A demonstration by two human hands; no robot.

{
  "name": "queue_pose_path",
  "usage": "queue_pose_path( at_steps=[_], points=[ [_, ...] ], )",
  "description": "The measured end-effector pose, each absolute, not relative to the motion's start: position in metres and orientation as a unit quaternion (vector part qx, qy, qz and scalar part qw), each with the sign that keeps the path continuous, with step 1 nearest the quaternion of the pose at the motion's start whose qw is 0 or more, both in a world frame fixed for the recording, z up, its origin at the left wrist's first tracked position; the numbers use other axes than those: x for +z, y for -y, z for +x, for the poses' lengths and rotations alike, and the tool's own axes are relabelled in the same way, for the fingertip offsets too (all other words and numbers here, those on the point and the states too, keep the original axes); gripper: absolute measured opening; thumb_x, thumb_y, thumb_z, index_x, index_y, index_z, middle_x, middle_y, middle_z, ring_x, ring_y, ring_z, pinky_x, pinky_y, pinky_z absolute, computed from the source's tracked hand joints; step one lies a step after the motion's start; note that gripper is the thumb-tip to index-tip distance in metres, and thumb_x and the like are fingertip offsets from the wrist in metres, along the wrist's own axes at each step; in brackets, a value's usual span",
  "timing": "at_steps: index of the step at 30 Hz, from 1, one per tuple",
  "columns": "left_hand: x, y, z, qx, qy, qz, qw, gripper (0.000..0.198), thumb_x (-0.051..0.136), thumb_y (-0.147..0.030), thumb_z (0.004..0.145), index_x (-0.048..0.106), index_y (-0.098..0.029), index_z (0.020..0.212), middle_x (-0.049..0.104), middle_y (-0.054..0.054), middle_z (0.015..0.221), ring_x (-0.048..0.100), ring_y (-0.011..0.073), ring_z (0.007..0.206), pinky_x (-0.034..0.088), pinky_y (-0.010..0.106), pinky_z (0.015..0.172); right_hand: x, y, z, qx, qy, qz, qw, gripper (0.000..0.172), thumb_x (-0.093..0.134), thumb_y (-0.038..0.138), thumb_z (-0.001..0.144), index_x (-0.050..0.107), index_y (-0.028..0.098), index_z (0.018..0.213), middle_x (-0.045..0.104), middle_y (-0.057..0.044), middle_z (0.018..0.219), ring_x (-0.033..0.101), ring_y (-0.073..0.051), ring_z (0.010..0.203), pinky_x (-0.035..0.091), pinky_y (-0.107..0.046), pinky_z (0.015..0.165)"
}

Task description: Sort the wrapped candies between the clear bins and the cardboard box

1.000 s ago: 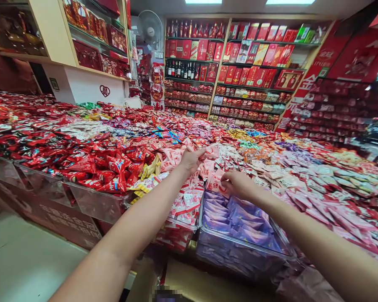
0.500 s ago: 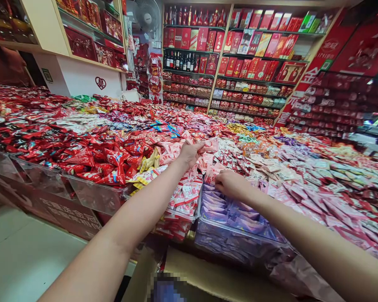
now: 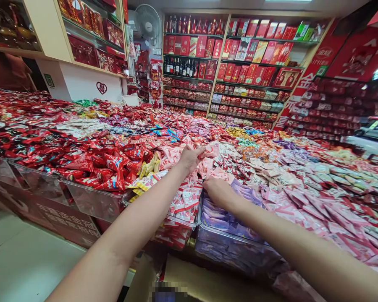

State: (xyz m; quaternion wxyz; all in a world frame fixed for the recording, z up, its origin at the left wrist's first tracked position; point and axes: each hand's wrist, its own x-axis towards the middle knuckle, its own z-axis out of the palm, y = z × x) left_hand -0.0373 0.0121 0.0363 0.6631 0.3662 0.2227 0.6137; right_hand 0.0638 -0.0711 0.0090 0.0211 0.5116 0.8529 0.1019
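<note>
My left hand [image 3: 190, 160] is closed in a pinch on a small pink candy packet [image 3: 212, 149], over a heap of pink packets [image 3: 170, 155]. To its right and closer to me, my right hand [image 3: 219, 192] is curled, fingers down, at the back left corner of a clear bin of purple packets [image 3: 219, 218]. Pink packets [image 3: 222, 175] lie right behind its knuckles. Its fingertips are hidden, so what they grip cannot be made out. White and red packets [image 3: 185, 205] fill the bin beneath my left forearm.
Red cone-shaped packets [image 3: 110, 165] overfill clear bins [image 3: 93, 201] at the left. Light pink packets [image 3: 318, 209] spread under my right forearm. An open cardboard box [image 3: 189, 272] stands below the counter. Shelves of boxes and bottles [image 3: 192, 46] line the back wall.
My right hand has moved left toward the bin's corner, closer to my left hand. My left hand keeps its pinch on the pink packet. The view has tilted up slightly.
</note>
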Motion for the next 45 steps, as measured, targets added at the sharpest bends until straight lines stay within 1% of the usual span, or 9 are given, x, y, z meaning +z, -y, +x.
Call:
queue_pose_path(
  at_steps=[4,8,12,16,22,28,31,35,45],
  points=[
    [0.036,-0.009,-0.038,0.611,-0.218,0.377,0.661,0.028,0.071,-0.008,0.052,0.044,-0.014,0.056,0.055,-0.004,0.056,0.052,0.0057,0.050,0.042,0.022,0.056,0.018,0.067,0.080,0.014,-0.840,0.540,-0.051,0.022,0.043,0.012,0.072,0.065,0.015,0.072,0.067,-0.011,0.078,0.062,-0.020,0.076,0.043,-0.026,0.066],
    [0.036,-0.005,-0.037,0.599,-0.204,0.405,0.660,0.028,0.073,-0.009,0.049,0.045,-0.013,0.053,0.055,-0.004,0.056,0.053,0.0057,0.051,0.044,0.023,0.058,0.038,0.064,0.107,-0.115,-0.685,0.653,-0.301,0.020,0.041,0.019,0.076,0.059,0.014,0.081,0.064,-0.009,0.075,0.060,-0.016,0.064,0.046,-0.026,0.058],
    [0.035,0.003,-0.034,0.526,-0.186,0.505,0.658,0.026,0.076,-0.013,0.047,0.053,-0.011,0.060,0.059,0.000,0.059,0.057,0.0107,0.056,0.046,0.027,0.060,0.048,0.060,0.119,-0.314,-0.603,0.549,-0.487,0.026,0.044,0.034,0.079,0.053,0.016,0.095,0.060,-0.005,0.080,0.055,-0.010,0.062,0.047,-0.022,0.053],
    [0.034,0.006,-0.035,0.466,-0.219,0.552,0.655,0.025,0.076,-0.016,0.048,0.055,-0.010,0.060,0.058,0.002,0.055,0.054,0.0087,0.049,0.043,0.023,0.052,0.047,0.063,0.120,-0.299,-0.639,0.542,-0.456,0.028,0.063,0.037,0.063,0.057,0.013,0.075,0.056,-0.001,0.062,0.045,-0.006,0.050,0.039,-0.018,0.044],
    [0.026,-0.008,-0.037,0.499,-0.278,0.586,0.575,0.021,0.072,-0.023,0.056,0.054,-0.013,0.062,0.058,0.001,0.057,0.055,0.0103,0.054,0.041,0.024,0.055,0.029,0.069,0.125,-0.263,-0.681,0.588,-0.349,0.019,0.062,0.032,0.063,0.053,0.015,0.068,0.056,0.001,0.055,0.048,-0.009,0.048,0.037,-0.020,0.045],
    [0.014,-0.006,-0.035,0.374,-0.235,0.791,0.424,0.019,0.066,-0.015,0.055,0.049,-0.018,0.063,0.054,-0.002,0.057,0.049,0.0110,0.054,0.035,0.022,0.052,0.018,0.075,0.120,-0.019,-0.747,0.640,-0.179,0.014,0.056,0.029,0.070,0.059,0.016,0.067,0.063,-0.005,0.069,0.054,-0.015,0.063,0.035,-0.024,0.055],
    [0.012,-0.003,-0.037,0.311,-0.246,0.848,0.352,0.020,0.063,-0.017,0.055,0.044,-0.019,0.060,0.048,-0.004,0.056,0.044,0.0104,0.052,0.031,0.021,0.049,0.019,0.076,0.121,0.020,-0.752,0.646,-0.129,0.016,0.056,0.030,0.070,0.062,0.016,0.069,0.064,-0.008,0.077,0.055,-0.017,0.072,0.035,-0.025,0.060],
    [0.016,-0.001,-0.038,0.277,-0.295,0.882,0.240,0.023,0.060,-0.016,0.054,0.036,-0.019,0.055,0.039,-0.006,0.051,0.034,0.0091,0.049,0.024,0.022,0.046,0.020,0.073,0.123,-0.036,-0.745,0.655,-0.122,0.014,0.053,0.028,0.072,0.062,0.018,0.073,0.065,-0.005,0.076,0.056,-0.015,0.067,0.034,-0.023,0.057],
    [0.026,0.002,-0.043,0.209,-0.396,0.872,0.198,0.019,0.055,-0.010,0.049,0.038,-0.019,0.052,0.037,-0.005,0.048,0.035,0.0107,0.049,0.022,0.024,0.048,0.025,0.068,0.116,-0.030,-0.733,0.666,-0.135,0.015,0.054,0.029,0.069,0.063,0.018,0.073,0.065,-0.004,0.077,0.056,-0.014,0.069,0.034,-0.022,0.058]
  ],
)
